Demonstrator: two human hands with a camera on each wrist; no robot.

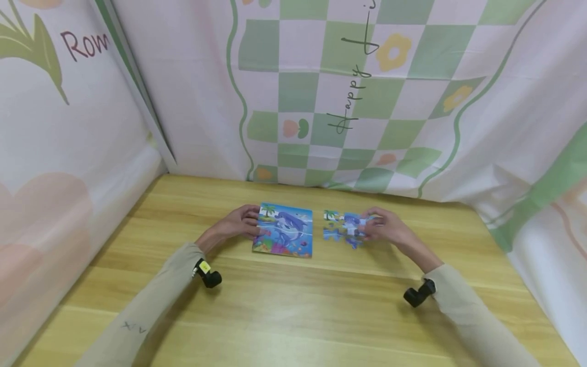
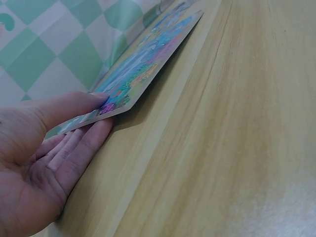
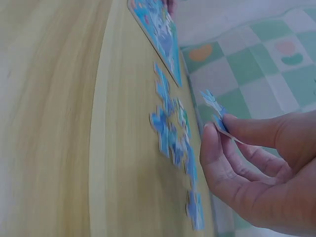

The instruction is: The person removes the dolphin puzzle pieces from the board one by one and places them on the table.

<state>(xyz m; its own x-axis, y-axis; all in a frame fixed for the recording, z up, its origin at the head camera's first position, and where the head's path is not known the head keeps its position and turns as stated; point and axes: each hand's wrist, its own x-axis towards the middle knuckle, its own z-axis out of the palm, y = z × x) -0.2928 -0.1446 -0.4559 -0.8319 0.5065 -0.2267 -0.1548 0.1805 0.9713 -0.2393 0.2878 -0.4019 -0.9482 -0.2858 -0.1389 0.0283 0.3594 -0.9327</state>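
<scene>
Head view: dolphin board and puzzle piece in hand

Nearest, beige sleeves (image 1: 158, 290) carry black wrist cameras (image 1: 211, 278) over the desk (image 1: 284, 316). Beyond them, the left hand (image 1: 236, 222) grips the left side of the dolphin board (image 1: 286, 232), thumb above, fingers beneath, the gripped edge raised. The right hand (image 1: 386, 227) pinches a piece (image 3: 213, 103) above the desk, near the loose pieces (image 3: 162, 127) lying right of the board. Behind hangs a checked cloth (image 1: 298, 92).
</scene>
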